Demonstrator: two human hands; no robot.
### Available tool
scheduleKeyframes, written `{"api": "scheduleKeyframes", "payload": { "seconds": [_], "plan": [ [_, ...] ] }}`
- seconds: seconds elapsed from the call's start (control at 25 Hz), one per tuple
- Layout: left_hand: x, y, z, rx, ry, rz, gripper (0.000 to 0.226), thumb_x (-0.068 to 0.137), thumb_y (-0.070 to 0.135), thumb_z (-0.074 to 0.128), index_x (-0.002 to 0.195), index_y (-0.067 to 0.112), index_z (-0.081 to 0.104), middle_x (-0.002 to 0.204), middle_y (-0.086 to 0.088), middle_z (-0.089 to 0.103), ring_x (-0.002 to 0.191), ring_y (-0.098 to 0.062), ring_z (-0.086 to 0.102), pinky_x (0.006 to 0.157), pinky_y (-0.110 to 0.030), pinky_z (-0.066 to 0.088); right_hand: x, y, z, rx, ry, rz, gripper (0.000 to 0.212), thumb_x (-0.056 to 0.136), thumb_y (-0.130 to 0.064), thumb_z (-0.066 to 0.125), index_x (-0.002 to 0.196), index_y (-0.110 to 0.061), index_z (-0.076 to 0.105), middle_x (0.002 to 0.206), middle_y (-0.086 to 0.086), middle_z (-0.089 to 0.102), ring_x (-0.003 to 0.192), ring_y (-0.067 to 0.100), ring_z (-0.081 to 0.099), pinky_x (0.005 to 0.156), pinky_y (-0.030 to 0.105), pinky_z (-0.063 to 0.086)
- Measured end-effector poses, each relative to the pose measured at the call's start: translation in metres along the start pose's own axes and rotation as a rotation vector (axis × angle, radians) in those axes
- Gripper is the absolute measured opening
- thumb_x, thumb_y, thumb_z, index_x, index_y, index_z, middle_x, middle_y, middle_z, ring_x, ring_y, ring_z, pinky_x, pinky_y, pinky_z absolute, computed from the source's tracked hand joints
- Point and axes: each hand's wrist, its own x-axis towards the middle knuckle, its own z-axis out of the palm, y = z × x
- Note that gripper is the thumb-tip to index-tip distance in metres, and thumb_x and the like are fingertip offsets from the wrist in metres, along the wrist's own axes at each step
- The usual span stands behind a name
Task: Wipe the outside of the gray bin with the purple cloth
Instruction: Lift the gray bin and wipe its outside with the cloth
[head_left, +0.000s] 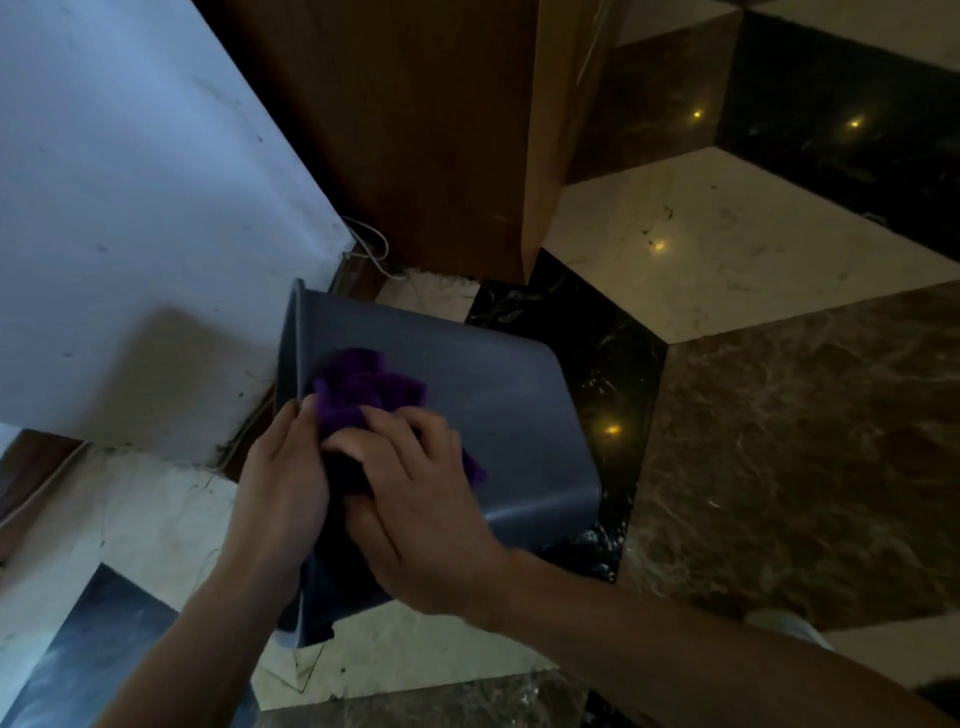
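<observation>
The gray bin (498, 405) lies tipped on its side on the marble floor, its rim toward the white wall on the left and its base pointing right. My left hand (283, 493) grips the rim at the bin's open end. My right hand (415, 499) presses the bunched purple cloth (363, 389) against the bin's upturned outer side, close to the rim. Part of the cloth is hidden under my fingers, and a bit of it shows past my hand on the right.
A white wall (130, 234) stands directly left of the bin. Behind it is a wooden cabinet (415, 130), with a thin cable (374, 249) at its foot. The patterned marble floor (753, 260) stretches to the right.
</observation>
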Motion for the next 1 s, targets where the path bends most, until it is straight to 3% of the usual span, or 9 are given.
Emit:
{"api": "scheduleKeyframes", "payload": {
  "seconds": [0.12, 0.28, 0.4, 0.52, 0.64, 0.76, 0.8, 0.88, 1.0],
  "plan": [
    [-0.007, -0.007, -0.006, 0.029, 0.032, 0.004, 0.033, 0.096, 0.045, 0.040, 0.089, 0.028, 0.068, 0.081, 0.003, 0.074, 0.069, -0.012, 0.069, 0.063, -0.039, 0.049, 0.008, 0.016, 0.001, -0.142, -0.039, -0.043, 0.042, 0.087, -0.034, 0.046, 0.127, -0.021, 0.052, 0.138, 0.005, 0.051, 0.121, 0.033, 0.042, 0.109, 0.052, 0.025],
    [-0.015, -0.022, -0.015, 0.015, 0.088, -0.084, 0.038, 0.091, 0.054, 0.042, 0.084, 0.025, 0.066, 0.084, -0.006, 0.072, 0.077, -0.027, 0.069, 0.071, -0.050, 0.055, 0.029, 0.077, -0.010, -0.303, -0.140, 0.189, 0.045, 0.088, -0.037, 0.042, 0.131, -0.026, 0.048, 0.144, 0.005, 0.045, 0.126, 0.033, 0.037, 0.112, 0.055, 0.020],
    [-0.021, -0.019, -0.012, 0.003, 0.055, -0.055, 0.033, 0.096, 0.050, 0.039, 0.084, 0.040, 0.068, 0.085, 0.011, 0.073, 0.071, -0.012, 0.070, 0.061, -0.041, 0.055, 0.033, 0.135, -0.038, -0.365, -0.139, 0.393, 0.040, 0.094, -0.036, 0.039, 0.133, -0.027, 0.041, 0.144, 0.004, 0.039, 0.127, 0.031, 0.032, 0.109, 0.052, 0.024],
    [-0.021, -0.015, -0.009, 0.016, 0.013, -0.038, 0.024, 0.098, 0.046, 0.037, 0.093, 0.046, 0.060, 0.091, 0.010, 0.070, 0.073, -0.003, 0.067, 0.058, -0.031, 0.049, 0.015, 0.174, -0.062, -0.226, -0.101, 0.639, 0.034, 0.098, -0.033, 0.040, 0.130, -0.023, 0.039, 0.131, 0.005, 0.039, 0.118, 0.032, 0.037, 0.098, 0.048, 0.033],
    [0.001, -0.007, -0.016, -0.001, 0.008, -0.158, 0.015, 0.094, 0.038, 0.044, 0.107, 0.037, 0.052, 0.102, 0.004, 0.065, 0.082, -0.017, 0.066, 0.058, -0.034, 0.048, 0.002, 0.180, -0.063, -0.154, -0.080, 0.638, 0.029, 0.097, -0.030, 0.041, 0.124, -0.021, 0.039, 0.115, 0.001, 0.038, 0.107, 0.030, 0.039, 0.090, 0.046, 0.039],
    [0.055, 0.027, -0.022, -0.077, 0.001, -0.259, 0.039, 0.079, 0.055, 0.056, 0.097, 0.022, 0.067, 0.080, 0.001, 0.076, 0.066, -0.019, 0.072, 0.054, -0.031, 0.053, -0.001, 0.176, -0.064, -0.207, -0.066, 0.638, 0.032, 0.097, -0.032, 0.041, 0.126, -0.021, 0.039, 0.116, 0.001, 0.039, 0.105, 0.027, 0.039, 0.089, 0.045, 0.039],
    [0.076, 0.040, -0.020, -0.057, 0.015, -0.253, 0.046, 0.077, 0.061, 0.057, 0.096, 0.020, 0.069, 0.079, 0.002, 0.076, 0.068, -0.018, 0.072, 0.058, -0.032, 0.054, -0.002, 0.176, -0.064, -0.225, -0.066, 0.637, 0.032, 0.097, -0.032, 0.042, 0.127, -0.021, 0.039, 0.117, 0.002, 0.040, 0.106, 0.027, 0.039, 0.089, 0.045, 0.039],
    [0.114, 0.061, -0.007, 0.123, 0.071, -0.162, 0.060, 0.085, 0.060, 0.050, 0.115, 0.010, 0.064, 0.106, -0.009, 0.070, 0.092, -0.030, 0.066, 0.074, -0.037, 0.050, -0.006, 0.175, -0.065, -0.238, -0.062, 0.635, 0.030, 0.096, -0.031, 0.042, 0.125, -0.022, 0.039, 0.119, 0.003, 0.041, 0.108, 0.028, 0.040, 0.091, 0.046, 0.040],
    [0.130, 0.076, 0.021, 0.499, 0.197, 0.025, 0.048, 0.100, 0.042, 0.037, 0.118, 0.000, 0.054, 0.115, -0.022, 0.062, 0.096, -0.038, 0.058, 0.071, -0.039, 0.040, -0.010, 0.172, -0.065, -0.147, -0.037, 0.689, 0.026, 0.096, -0.028, 0.044, 0.121, -0.025, 0.038, 0.120, 0.002, 0.041, 0.112, 0.030, 0.040, 0.093, 0.049, 0.041]
  ]
}}
